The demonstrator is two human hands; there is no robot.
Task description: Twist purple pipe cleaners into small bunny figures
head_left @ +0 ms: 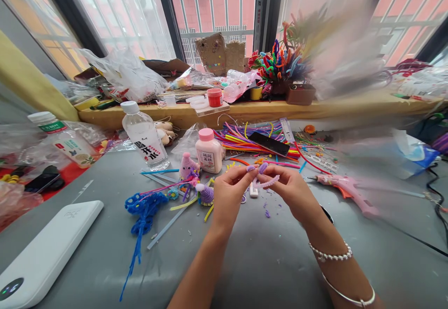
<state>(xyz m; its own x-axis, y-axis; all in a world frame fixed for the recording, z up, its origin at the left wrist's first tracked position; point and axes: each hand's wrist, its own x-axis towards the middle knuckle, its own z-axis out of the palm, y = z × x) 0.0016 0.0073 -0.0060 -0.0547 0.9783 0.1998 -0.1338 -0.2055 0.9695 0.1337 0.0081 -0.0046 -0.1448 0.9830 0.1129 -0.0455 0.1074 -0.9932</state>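
Observation:
Both my hands meet above the grey table [266, 262], pinching one small craft piece between them. My left hand [229, 192] has its fingertips closed on a purple pipe-cleaner piece [258, 168]. My right hand [289, 187] is closed on the pink fuzzy pipe cleaner [269, 183] that curls out of the same piece. Just left of my hands lie small finished pipe-cleaner figures [205, 192] and a blue pipe-cleaner shape [145, 206]. A bracelet and a bangle are on my right wrist.
A pink glue gun [346, 190] lies to the right. Behind my hands are a pink-capped bottle [208, 150], a water bottle [145, 136], a bundle of coloured pipe cleaners [245, 138] and a black phone [269, 143]. A white power bank [45, 250] sits at front left. The cluttered window ledge [245, 108] runs behind.

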